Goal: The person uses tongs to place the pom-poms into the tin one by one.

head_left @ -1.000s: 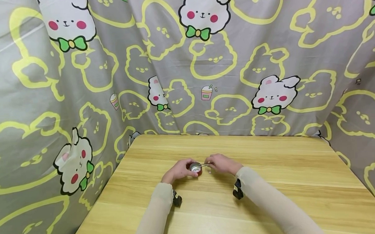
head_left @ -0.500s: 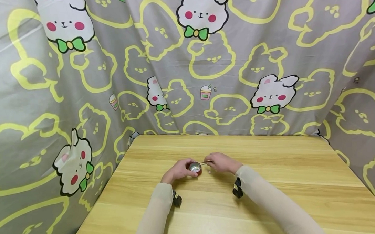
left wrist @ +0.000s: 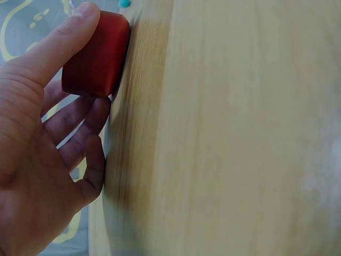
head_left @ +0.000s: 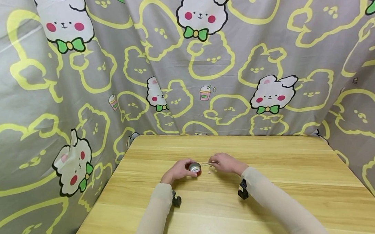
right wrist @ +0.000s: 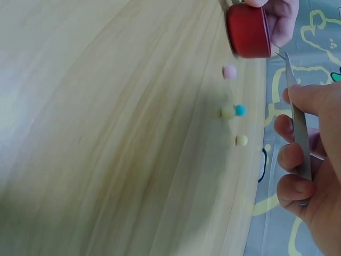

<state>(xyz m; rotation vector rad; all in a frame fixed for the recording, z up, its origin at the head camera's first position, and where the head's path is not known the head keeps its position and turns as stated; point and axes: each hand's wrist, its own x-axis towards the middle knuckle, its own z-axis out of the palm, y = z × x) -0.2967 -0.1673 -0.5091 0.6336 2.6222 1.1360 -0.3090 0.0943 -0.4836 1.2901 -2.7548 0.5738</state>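
My left hand point(head_left: 179, 170) grips a small round red tin point(head_left: 194, 168) with a silvery inside, thumb on one side and fingers around the other. The tin's red wall point(left wrist: 96, 56) stands upright on the table in the left wrist view. Steel tweezers point(right wrist: 300, 133) are held in my right hand point(right wrist: 322, 154), thumb on top and fingers curled round the shaft. Their thin tips are near the tin's rim, apart from it in the head view; whether they pinch anything is too small to tell. Small beads lie beside the tin: a pink bead point(right wrist: 229, 72), a blue bead point(right wrist: 240, 110) and a yellow bead point(right wrist: 242, 140).
Both hands work over a wooden table point(head_left: 270, 176). A patterned curtain point(head_left: 173, 62) hangs behind it and along both sides. One teal bead point(left wrist: 124, 3) shows past the tin in the left wrist view.
My right hand has drawn slightly to the right with the tweezers, whose tips have left the tin's opening. More beads show beneath it. The left hand and tin stay nearly where they were.
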